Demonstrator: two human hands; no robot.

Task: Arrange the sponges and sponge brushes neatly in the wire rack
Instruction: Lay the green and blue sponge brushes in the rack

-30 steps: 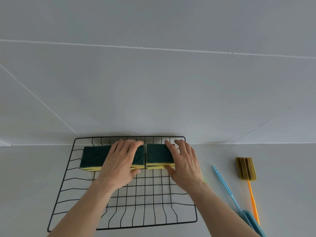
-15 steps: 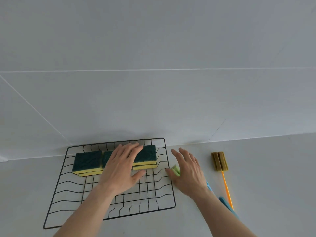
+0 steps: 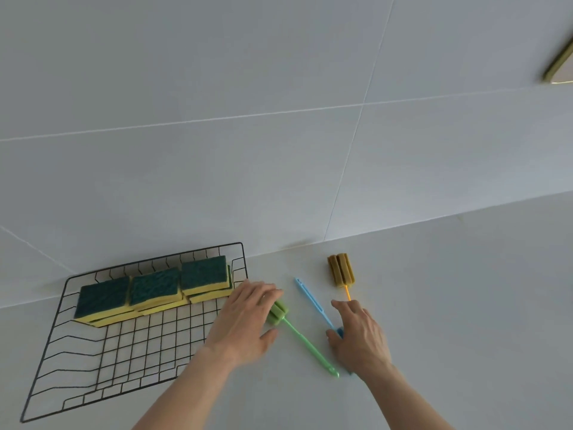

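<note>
A black wire rack lies on the counter at the left. Green-topped yellow sponges stand in three stacks along its back row. To the right of the rack lies a green sponge brush; my left hand rests palm-down with its fingertips on the brush's sponge head, fingers spread. A blue sponge brush lies beside it. My right hand covers its sponge end, thumb curled against it. An orange-handled brush with a brown sponge head lies beyond, its handle running under my right fingertips.
The grey counter meets a grey tiled wall just behind the rack and the brushes. A brass-coloured fitting shows at the upper right edge.
My left hand left the sponges and moved right onto the green brush's head. My right hand shifted right from the green brush to the blue brush's sponge end. The view has swung right.
</note>
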